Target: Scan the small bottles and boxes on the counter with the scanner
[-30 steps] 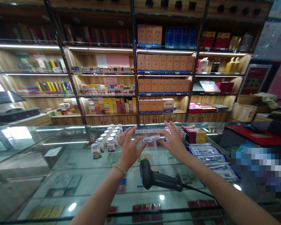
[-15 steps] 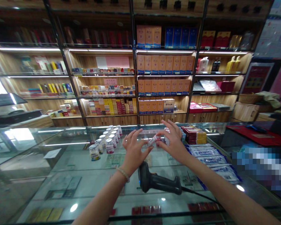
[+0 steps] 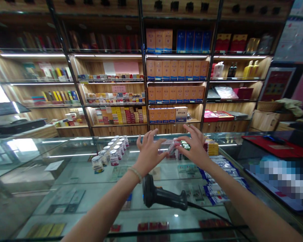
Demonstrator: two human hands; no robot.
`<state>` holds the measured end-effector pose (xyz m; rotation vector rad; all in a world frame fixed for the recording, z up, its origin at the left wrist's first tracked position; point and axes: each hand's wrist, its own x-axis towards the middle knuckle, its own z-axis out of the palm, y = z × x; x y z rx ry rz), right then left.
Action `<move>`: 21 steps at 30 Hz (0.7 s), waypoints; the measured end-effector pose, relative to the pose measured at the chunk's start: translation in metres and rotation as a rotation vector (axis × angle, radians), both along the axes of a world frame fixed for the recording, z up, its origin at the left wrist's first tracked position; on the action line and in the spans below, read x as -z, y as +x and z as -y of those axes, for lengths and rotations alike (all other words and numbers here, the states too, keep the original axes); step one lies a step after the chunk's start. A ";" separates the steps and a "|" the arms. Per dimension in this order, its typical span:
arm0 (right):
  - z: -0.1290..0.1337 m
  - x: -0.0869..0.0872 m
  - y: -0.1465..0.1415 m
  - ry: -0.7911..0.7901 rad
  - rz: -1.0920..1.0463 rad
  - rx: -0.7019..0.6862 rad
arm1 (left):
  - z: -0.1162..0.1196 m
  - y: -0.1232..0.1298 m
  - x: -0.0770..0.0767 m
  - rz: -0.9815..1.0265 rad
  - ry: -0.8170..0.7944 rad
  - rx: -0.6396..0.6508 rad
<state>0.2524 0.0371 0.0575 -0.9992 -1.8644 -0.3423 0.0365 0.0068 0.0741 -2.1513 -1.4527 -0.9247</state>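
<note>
A small white-and-pink item [image 3: 172,147], whose exact kind I cannot make out, is held tilted above the glass counter. My right hand [image 3: 194,148] pinches its right end between thumb and fingers, the other fingers raised. At its left end are the thumb and forefinger of my left hand [image 3: 150,151], closed lightly about it, with the remaining fingers spread. Below my hands a black handheld barcode scanner [image 3: 164,196] lies on the glass, its cable running right. Left of my left hand stand rows of small white-lidded jars [image 3: 114,157]. Green-and-white containers [image 3: 185,145] show partly behind my right hand.
Blue-and-white packets [image 3: 217,190] and a stack of red-and-yellow packs [image 3: 212,148] lie on the right of the glass counter [image 3: 91,188]. Farther right is a red mat [image 3: 265,144]. Lit wooden shelves [image 3: 176,127] with boxed goods line the back.
Both hands have shifted right and slightly up with the small item, which is now tilted more steeply. The view has moved a little, so the scanner and jars appear farther left.
</note>
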 end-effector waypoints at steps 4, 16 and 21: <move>-0.008 0.006 0.014 -0.025 0.058 0.021 | -0.008 0.015 0.000 0.031 0.032 0.016; -0.029 0.048 0.034 -0.061 0.133 0.074 | -0.030 0.034 0.019 -0.086 -0.008 0.052; -0.034 0.057 0.036 -0.090 0.147 0.064 | -0.039 0.041 0.029 -0.176 0.002 0.099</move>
